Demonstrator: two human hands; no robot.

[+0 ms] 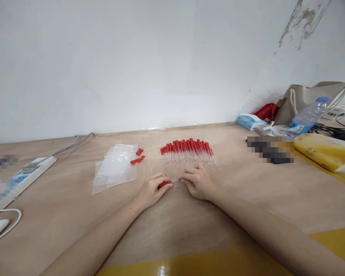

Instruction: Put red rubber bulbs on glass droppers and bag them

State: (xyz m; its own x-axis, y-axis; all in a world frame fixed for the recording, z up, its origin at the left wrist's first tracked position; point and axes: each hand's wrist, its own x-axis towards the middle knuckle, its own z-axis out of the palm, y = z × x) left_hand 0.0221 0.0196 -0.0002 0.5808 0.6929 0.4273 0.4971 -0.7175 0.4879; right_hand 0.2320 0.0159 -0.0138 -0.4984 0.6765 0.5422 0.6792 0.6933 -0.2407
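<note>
A: Where was the red bulb [165,184]?

B: At front centre, pinched in the fingers of the left hand [153,191], which partly hid it. A thin clear tube [174,180] extended from it toward the right hand [197,182].

A: And the right fingers?

B: Closed on the tube, concealing its far end.

A: What lay beyond?

B: A row of red-capped tubes [186,151], overlapping too closely for a sure count. Loose tubes [148,165] were faint against the brown surface [172,234], beside loose red bulbs [134,161] and clear bags [115,165].

A: The margins?

B: Pixelation masked a dark object [280,160] at right and part of the power strip [41,165], itself cut off at left.
</note>
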